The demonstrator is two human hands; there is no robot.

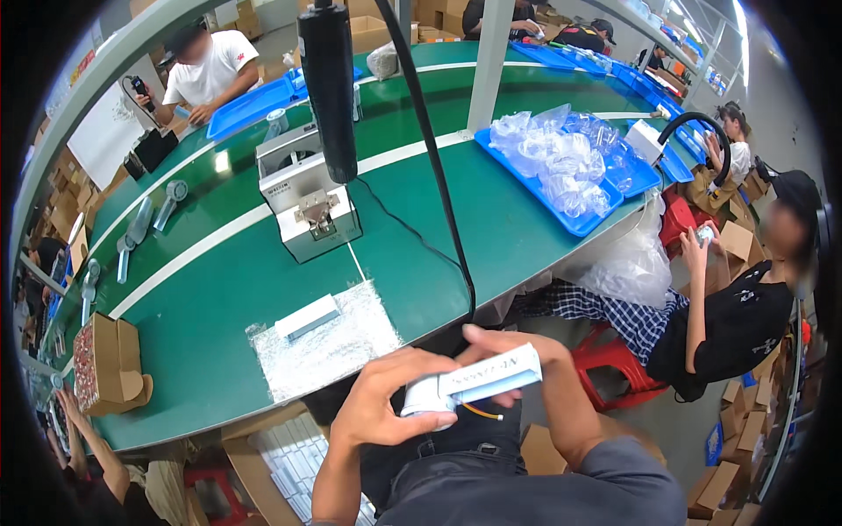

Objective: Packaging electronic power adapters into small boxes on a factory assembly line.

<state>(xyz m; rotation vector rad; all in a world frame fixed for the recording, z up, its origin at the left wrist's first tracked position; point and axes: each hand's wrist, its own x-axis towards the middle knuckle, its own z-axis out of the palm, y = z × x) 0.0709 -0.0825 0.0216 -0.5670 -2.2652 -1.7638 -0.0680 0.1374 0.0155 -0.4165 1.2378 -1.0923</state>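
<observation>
Over the near table edge, my left hand (386, 394) is closed around the round head of a white, hair-dryer-like housing (430, 396). Its flat rectangular handle (491, 379) points to the right and has dark print on its upper face. My right hand (542, 346) is wrapped behind that handle, with the thumb above and fingertips showing below. From under the housing a thin yellow wire (481, 411) sticks out. Beyond my left hand, a small white block (307, 317) lies on a scuffed whitish mat (329, 351).
A white boxy device (320, 230) stands mid-table beneath a hanging black tool (326, 96). A blue tray (570, 223) of clear plastic parts lies right. An open carton (110, 364) sits left. Grey round-headed devices (136, 230) ride the green belt. A co-worker (728, 307) sits right.
</observation>
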